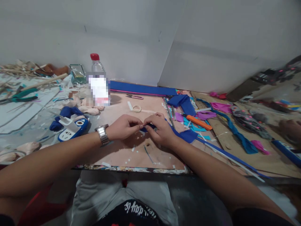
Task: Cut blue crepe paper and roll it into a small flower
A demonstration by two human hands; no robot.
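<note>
My left hand (124,127), with a silver watch on its wrist, pinches a dark blue strip (151,126) between thumb and fingers. Close beside it, my right hand (160,128) grips the same strip; thumbs and fingertips nearly meet. Much of the strip is hidden by the fingers. Behind the right hand, more blue material runs toward a blue piece (188,135) on the table. A pale ring (136,108) lies just beyond the hands. Under them is the pinkish work surface (117,153), with small scraps on it.
To the left are a blue-and-white power strip (72,129), green-handled pliers (24,94) and a bottle (97,66) behind a pixelated patch. An orange cutter (199,122) lies right among coloured scraps. Long blue strips (141,88) lie along the wall. Another person's hand (290,130) is blurred far right.
</note>
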